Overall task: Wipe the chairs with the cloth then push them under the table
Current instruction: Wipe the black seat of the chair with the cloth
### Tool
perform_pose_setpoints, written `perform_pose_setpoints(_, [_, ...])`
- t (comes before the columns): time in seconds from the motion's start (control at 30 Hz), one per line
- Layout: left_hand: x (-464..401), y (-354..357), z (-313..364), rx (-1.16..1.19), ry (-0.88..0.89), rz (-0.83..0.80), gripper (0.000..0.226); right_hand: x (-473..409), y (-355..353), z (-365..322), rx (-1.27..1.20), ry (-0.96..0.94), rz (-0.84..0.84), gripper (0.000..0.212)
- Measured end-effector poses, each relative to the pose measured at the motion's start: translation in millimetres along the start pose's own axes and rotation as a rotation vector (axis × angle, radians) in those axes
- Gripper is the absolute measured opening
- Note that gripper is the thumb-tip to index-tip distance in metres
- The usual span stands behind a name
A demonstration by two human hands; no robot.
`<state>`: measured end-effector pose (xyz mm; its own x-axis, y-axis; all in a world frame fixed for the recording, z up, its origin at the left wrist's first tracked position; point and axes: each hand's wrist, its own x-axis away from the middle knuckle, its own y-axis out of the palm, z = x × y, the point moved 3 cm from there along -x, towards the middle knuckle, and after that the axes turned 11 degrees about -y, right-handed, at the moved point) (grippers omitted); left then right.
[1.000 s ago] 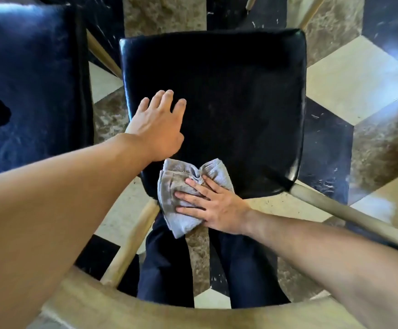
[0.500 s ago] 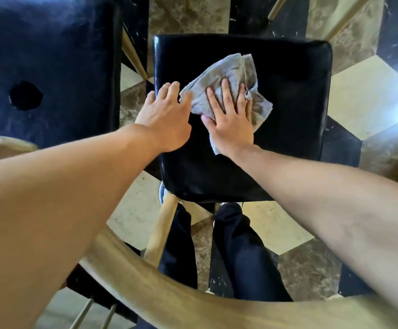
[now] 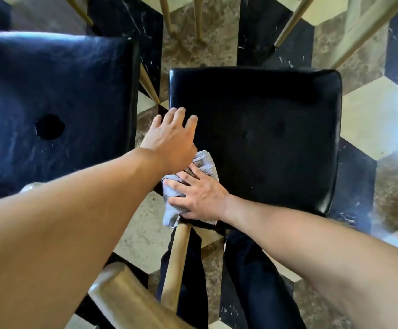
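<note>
Wiping step, viewed from above the chair. The right hand (image 3: 200, 195) lies flat with fingers spread, pressing the grey cloth (image 3: 188, 186) onto the near-left corner of the black chair seat (image 3: 264, 138); its grip is open, palm down, holding the cloth by pressure only. Part of the cloth overhangs the seat edge above a wooden chair leg (image 3: 176, 262). The left hand (image 3: 171, 138) rests open on the seat's left edge, grasping nothing, apparently steadying the chair. A second chair seat (image 3: 55, 103) stands just beside, to the left. Next move, as judged: sweep the cloth across the remaining seat, then push the chair in under the tabletop.
</note>
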<state>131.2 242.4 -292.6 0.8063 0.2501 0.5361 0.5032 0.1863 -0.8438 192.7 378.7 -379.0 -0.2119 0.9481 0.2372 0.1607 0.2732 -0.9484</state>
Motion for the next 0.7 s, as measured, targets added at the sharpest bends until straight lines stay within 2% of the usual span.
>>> perform_pose_setpoints(0.13, [-17.2, -13.9, -2.3, 0.036, -0.139, 0.033, 0.059, -25.7, -19.4, 47.6, -0.031, 0.154, 0.063, 0.052])
perform_pose_setpoints(0.23, [-33.2, -24.4, -5.4, 0.098, -0.196, 0.049, 0.053, -49.7, -38.9, 107.0, -0.084, 0.376, 0.079, 0.073])
perform_pose_setpoints(0.33, [-50.7, -32.8, -15.3, 0.148, -0.191, 0.054, 0.057, -60.7, -51.5, 164.0, 0.021, 0.438, -0.033, 0.076])
perform_pose_setpoints(0.43, [-69.1, -39.2, -27.2, 0.158, -0.148, 0.061, 0.058, -54.0, -59.0, 211.6, -0.106, 0.625, 0.038, 0.080])
perform_pose_setpoints(0.57, [-89.3, -42.3, -28.4, 0.117, -0.146, 0.059, 0.059, -15.4, -48.9, 254.8, -0.198, 1.025, 0.250, 0.059])
perform_pose_setpoints(0.7, [-96.0, -40.7, 9.5, 0.117, -0.107, 0.034, 0.061, 51.6, -33.2, 257.3, -0.129, 1.076, 0.357, 0.052])
